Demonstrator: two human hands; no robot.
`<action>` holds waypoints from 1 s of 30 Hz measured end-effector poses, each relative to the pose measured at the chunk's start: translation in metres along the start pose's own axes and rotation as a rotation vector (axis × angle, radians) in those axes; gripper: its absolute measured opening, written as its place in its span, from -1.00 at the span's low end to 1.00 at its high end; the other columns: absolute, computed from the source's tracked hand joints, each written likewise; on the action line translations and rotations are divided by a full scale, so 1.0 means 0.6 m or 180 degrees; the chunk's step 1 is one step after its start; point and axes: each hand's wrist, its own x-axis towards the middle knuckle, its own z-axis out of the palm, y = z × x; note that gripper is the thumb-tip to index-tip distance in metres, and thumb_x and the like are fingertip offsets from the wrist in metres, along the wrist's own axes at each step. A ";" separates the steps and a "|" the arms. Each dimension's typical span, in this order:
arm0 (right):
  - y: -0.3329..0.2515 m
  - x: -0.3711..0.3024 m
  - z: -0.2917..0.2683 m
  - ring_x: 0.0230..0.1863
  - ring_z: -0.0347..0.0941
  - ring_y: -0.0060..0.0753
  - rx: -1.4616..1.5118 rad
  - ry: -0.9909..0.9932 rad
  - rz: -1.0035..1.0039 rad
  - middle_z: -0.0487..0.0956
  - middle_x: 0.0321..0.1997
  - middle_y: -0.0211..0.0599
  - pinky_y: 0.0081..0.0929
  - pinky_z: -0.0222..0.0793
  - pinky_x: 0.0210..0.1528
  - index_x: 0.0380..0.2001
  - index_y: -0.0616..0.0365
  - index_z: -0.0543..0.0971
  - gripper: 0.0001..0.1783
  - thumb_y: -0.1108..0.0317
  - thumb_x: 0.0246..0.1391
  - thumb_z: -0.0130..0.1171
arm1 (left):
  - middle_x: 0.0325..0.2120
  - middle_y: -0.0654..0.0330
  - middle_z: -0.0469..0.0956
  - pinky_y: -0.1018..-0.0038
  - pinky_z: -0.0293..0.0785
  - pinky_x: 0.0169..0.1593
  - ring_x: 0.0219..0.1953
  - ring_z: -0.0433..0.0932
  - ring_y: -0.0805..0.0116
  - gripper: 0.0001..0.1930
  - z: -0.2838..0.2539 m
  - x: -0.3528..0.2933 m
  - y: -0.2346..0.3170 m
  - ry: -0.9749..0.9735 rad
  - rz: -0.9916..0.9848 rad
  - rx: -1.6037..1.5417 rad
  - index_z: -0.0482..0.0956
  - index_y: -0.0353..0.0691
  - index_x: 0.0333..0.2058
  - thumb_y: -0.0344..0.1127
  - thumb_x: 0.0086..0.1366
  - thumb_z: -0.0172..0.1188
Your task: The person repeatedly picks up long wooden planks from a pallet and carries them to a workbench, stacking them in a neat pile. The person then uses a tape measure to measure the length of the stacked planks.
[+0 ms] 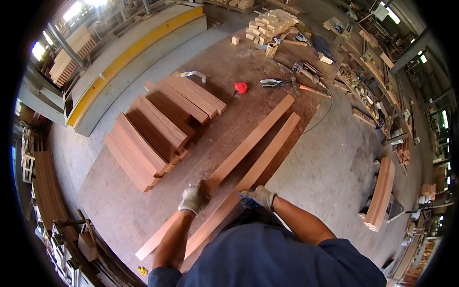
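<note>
"Where were the two long planks?"
"Side by side, slanting over the tabletop [110, 191] in front of the person; the left plank [251, 140] and the right plank [266, 160] had a narrow gap between them; the right one was nearer the tabletop's edge."
"And the hands?"
"Both gloved; the left hand [194, 198] was grasping the left plank, fingers curled over it; the right hand [259, 196] touched the edge of the right plank, though I couldn't tell whether it had a firm grip."
"What lay around them?"
"A stack of brown boards [160, 120] to the left; a small red object [241, 88] beyond the planks; pliers [271, 83] and a hammer [313, 90] to the right of that; a corded power tool [307, 71] just behind; a heap of pale wood blocks [270, 26] farther back."
"And off the tabletop?"
"Bare floor [330, 158] to the right; a bundle of planks [381, 191] stood above it, well apart."
</note>
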 end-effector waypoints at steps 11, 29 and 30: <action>0.020 0.027 -0.014 -0.45 0.55 -0.46 -0.0494 0.0165 -0.0030 0.65 -0.42 -0.24 -0.45 0.49 -0.42 -0.33 0.35 0.65 -0.51 0.04 0.03 0.42 | -0.13 -0.24 0.56 0.07 0.50 0.03 -0.07 0.52 -0.30 -0.32 -0.066 -0.085 0.038 -0.0727 -0.0161 -0.0375 0.39 -0.14 0.18 -0.16 0.03 0.27; 0.033 0.032 -0.017 -0.59 0.43 -0.54 -0.1168 0.0458 -0.0347 0.59 -0.54 -0.37 -0.51 0.30 -0.58 -0.36 0.27 0.67 -0.34 -0.25 -0.04 0.36 | 0.28 -0.22 0.15 0.00 0.02 0.38 0.34 0.12 -0.22 0.42 -0.041 -0.189 0.033 -0.0342 0.0182 -0.0387 -0.12 -0.30 0.39 0.14 -0.35 0.61; 0.031 0.032 -0.017 -0.60 0.41 -0.54 -0.1239 0.0481 -0.0369 0.58 -0.56 -0.38 -0.50 0.28 -0.59 -0.37 0.27 0.67 -0.34 -0.25 -0.04 0.36 | 0.28 -0.21 0.16 -0.04 0.00 0.38 0.33 0.13 -0.22 0.42 -0.035 -0.191 0.040 -0.0211 0.0141 -0.0195 -0.11 -0.29 0.38 0.14 -0.36 0.61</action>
